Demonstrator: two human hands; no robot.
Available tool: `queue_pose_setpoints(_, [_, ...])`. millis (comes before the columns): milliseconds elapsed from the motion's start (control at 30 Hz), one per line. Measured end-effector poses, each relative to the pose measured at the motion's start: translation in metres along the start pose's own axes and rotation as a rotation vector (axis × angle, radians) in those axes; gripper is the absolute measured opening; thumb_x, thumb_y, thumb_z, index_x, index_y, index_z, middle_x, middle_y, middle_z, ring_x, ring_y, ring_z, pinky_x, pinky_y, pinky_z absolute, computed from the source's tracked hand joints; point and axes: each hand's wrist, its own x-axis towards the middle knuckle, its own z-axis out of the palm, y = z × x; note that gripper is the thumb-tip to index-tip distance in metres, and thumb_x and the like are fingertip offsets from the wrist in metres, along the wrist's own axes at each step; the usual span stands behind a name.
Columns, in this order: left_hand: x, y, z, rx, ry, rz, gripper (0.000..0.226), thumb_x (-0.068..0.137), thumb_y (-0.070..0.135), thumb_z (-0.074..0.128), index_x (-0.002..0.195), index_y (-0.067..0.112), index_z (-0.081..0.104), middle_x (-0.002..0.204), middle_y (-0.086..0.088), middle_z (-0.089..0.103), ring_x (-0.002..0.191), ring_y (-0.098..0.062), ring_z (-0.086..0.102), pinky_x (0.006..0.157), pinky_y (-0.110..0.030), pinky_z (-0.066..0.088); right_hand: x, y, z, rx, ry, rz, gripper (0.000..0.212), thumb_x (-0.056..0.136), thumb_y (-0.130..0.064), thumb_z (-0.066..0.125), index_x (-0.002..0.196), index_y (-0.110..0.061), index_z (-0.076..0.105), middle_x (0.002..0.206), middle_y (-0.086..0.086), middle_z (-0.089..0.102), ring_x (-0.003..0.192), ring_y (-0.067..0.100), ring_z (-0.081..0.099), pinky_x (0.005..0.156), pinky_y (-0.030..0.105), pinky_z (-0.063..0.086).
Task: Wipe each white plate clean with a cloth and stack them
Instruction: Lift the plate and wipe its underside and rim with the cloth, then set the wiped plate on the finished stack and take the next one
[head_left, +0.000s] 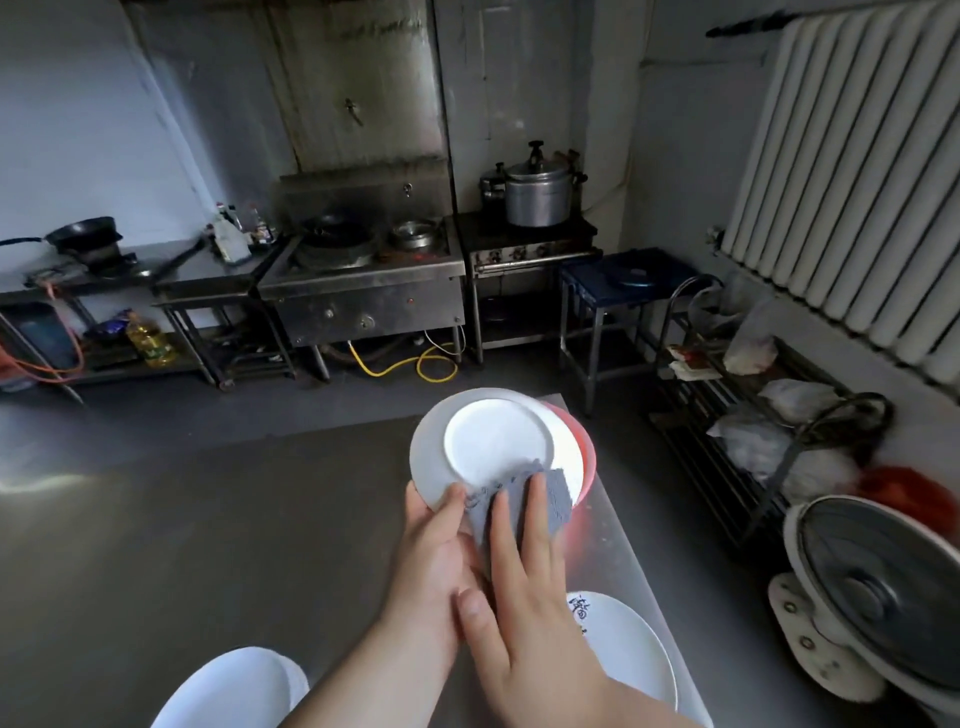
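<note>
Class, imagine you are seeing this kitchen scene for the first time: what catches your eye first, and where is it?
At centre, the left hand holds a white plate up while the right hand presses a grey cloth on its near rim. More white plates lie at the bottom edge.

I am looking into a commercial kitchen. A steel wok range (363, 260) stands at the centre back, with a pressure cooker (537, 195) on a burner stand to its right, a steel prep bench (208, 270) with bottles at left, and my steel counter (208, 519) in the foreground.
</note>
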Motion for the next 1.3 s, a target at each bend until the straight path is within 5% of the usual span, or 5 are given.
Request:
queue_pose_setpoints(267, [-0.008,-0.018,-0.019,0.12,-0.27,-0.134,0.049,0.1,0.016,0.056,0.148,0.029,0.054,0.151,-0.011,0.058,0.135,-0.037,0.059,0.092,-0.058,0.057,0.061,0.065,-0.093,0.086,0.072,0.393,0.034,0.106,-0.059,0.029,0.131,-0.056,0.051,0.117,-0.031,0.066,0.114,-0.005,0.06,0.096,0.027,0.048])
queue_pose_setpoints(600, [-0.01,-0.041,-0.053,0.354,-0.303,-0.478,0.057,0.094,0.023,0.064,0.148,0.036,0.056,0.146,-0.015,0.061,0.117,-0.037,0.067,0.071,-0.047,0.059,0.007,0.131,-0.155,0.01,-0.41,0.752,0.066,0.096,-0.077,0.042,0.06,-0.025,0.059,0.052,-0.007,0.062,0.047,0.016,0.056,0.05,0.029,0.049])
queue_pose_setpoints(933, [-0.011,-0.098,-0.036,0.557,0.012,-0.468,0.075,0.1,0.072,0.033,0.156,0.024,0.043,0.143,0.005,0.061,0.137,-0.007,0.054,0.124,-0.04,0.029,-0.015,0.184,-0.145,0.333,-0.539,1.023,0.108,0.087,-0.093,0.014,0.086,-0.009,0.081,0.087,0.017,0.079,0.061,0.031,0.065,0.053,0.028,0.05])
queue_pose_setpoints(1133, [-0.012,-0.112,-0.056,1.048,0.034,-0.511,0.029,0.111,0.038,0.045,0.13,0.023,0.061,0.128,0.001,0.072,0.105,-0.014,0.071,0.096,-0.04,0.06,-0.03,0.197,-0.127,0.135,-0.447,0.773,0.017,0.094,-0.038,0.051,0.1,-0.023,0.053,0.087,0.006,0.074,0.049,0.028,0.065,0.052,0.041,0.056])
queue_pose_setpoints(1300, [-0.01,-0.13,-0.077,1.649,-0.021,-0.459,0.017,0.105,0.032,0.043,0.119,0.023,0.048,0.11,0.001,0.061,0.085,-0.013,0.06,0.067,-0.029,0.05,-0.051,0.21,-0.106,-0.082,-0.533,0.682,0.014,0.098,-0.027,0.045,0.106,-0.038,0.05,0.089,-0.024,0.069,0.052,0.007,0.064,0.052,0.026,0.054])
